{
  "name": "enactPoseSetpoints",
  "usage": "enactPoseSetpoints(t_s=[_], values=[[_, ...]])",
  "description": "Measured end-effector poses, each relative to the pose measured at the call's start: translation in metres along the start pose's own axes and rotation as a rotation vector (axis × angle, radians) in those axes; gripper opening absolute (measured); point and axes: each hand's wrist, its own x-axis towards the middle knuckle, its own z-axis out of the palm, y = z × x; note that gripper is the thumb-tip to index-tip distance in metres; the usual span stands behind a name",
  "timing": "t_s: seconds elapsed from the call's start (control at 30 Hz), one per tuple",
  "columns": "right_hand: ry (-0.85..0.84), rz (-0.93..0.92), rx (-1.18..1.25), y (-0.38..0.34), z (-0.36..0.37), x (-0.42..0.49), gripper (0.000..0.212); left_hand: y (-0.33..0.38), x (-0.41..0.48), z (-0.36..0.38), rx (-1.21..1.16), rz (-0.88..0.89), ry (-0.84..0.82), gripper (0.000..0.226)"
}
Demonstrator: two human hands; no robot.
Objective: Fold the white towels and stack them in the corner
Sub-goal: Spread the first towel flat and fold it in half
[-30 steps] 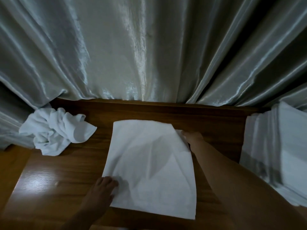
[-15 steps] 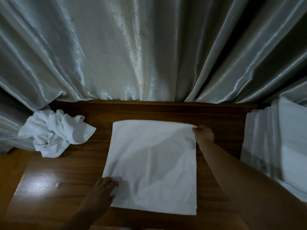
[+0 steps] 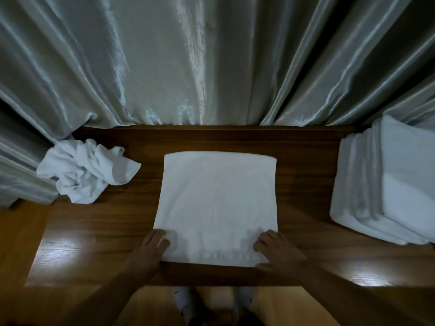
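A white towel [image 3: 217, 203], folded into a rough square, lies flat in the middle of the dark wooden table [image 3: 303, 161]. My left hand [image 3: 151, 248] rests at its near left corner, fingers on the cloth. My right hand [image 3: 275, 249] grips the near right corner, thumb under the edge. A crumpled white towel [image 3: 87, 170] lies at the back left. A stack of several folded white towels [image 3: 386, 184] sits in the back right corner.
A shiny grey curtain [image 3: 211, 60] hangs along the table's far edge and drapes over its left end. Below the near edge lies a lighter wooden floor [image 3: 153, 304], with my feet [image 3: 186, 300] in white socks.
My right hand came back from the towel's far right corner to the near right corner. The towel now lies smoother and squarer. My left hand stays at the near left corner.
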Motion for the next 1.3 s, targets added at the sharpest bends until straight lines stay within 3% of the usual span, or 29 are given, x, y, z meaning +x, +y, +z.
enactPoseSetpoints(t_s=[0.1,0.27,0.43,0.53,0.67,0.77,0.9,1.0,1.1,1.2,1.3], values=[[0.031,0.001,-0.064,-0.002,0.001,-0.005,0.053,-0.003,0.004,0.003,-0.023,-0.009,0.034,0.042],[0.072,0.047,-0.107,-0.003,0.001,-0.009,0.043,-0.004,0.003,0.002,-0.059,0.063,0.040,0.044],[0.004,0.124,0.013,0.000,0.002,-0.014,0.033,-0.005,0.000,-0.005,-0.034,0.120,0.041,0.027],[0.008,0.129,-0.029,0.006,0.008,-0.016,0.020,-0.002,-0.005,-0.011,-0.043,0.116,0.069,0.031],[0.136,0.220,-0.010,-0.005,-0.002,-0.029,0.027,-0.001,-0.007,-0.012,-0.038,0.112,0.120,0.038],[0.163,0.158,-0.035,-0.017,-0.006,-0.038,0.023,-0.003,-0.009,-0.010,-0.028,0.118,0.136,0.037],[0.076,0.097,-0.009,-0.022,0.008,-0.046,0.029,-0.009,-0.013,-0.006,0.026,0.108,0.119,0.035],[0.050,0.097,-0.013,-0.020,0.013,-0.045,0.017,-0.013,-0.015,-0.014,0.079,0.136,0.091,0.029],[0.005,0.149,0.007,-0.020,0.016,-0.043,0.036,-0.016,-0.017,-0.017,0.068,0.155,0.109,0.037],[-0.052,0.124,-0.002,-0.019,0.017,-0.043,0.028,-0.014,-0.017,-0.018,0.064,0.186,0.122,0.037],[-0.047,0.245,0.061,-0.022,0.013,-0.040,0.023,-0.011,-0.017,-0.023,0.057,0.193,0.122,0.040]])
